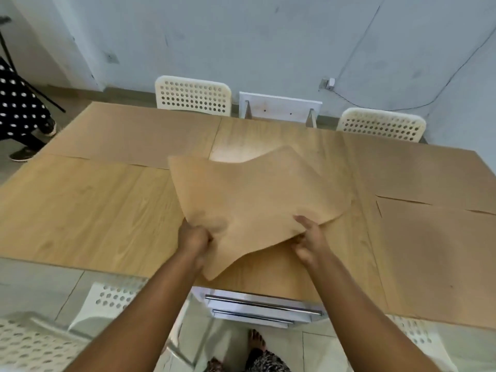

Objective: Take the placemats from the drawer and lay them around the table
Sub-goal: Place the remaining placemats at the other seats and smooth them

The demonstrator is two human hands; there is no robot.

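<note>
I hold a tan, floppy placemat (252, 200) above the middle of the wooden table (80, 210). My left hand (194, 238) grips its near left edge and my right hand (311, 241) pinches its near right edge. The mat bends upward, with its far corners lifted. Three more tan placemats lie flat: one at the far left (134, 135), one at the far right (418, 170) and one at the near right (440, 261). The white drawer (260, 307) with metal handles sits under the table's near edge, close to my body.
White perforated chairs stand at the far side (193, 96) (381, 124), and others at the near left (40, 345) and near right (418, 336). A white board (280, 107) leans on the wall. A person in a dotted garment (18, 103) stands at the far left.
</note>
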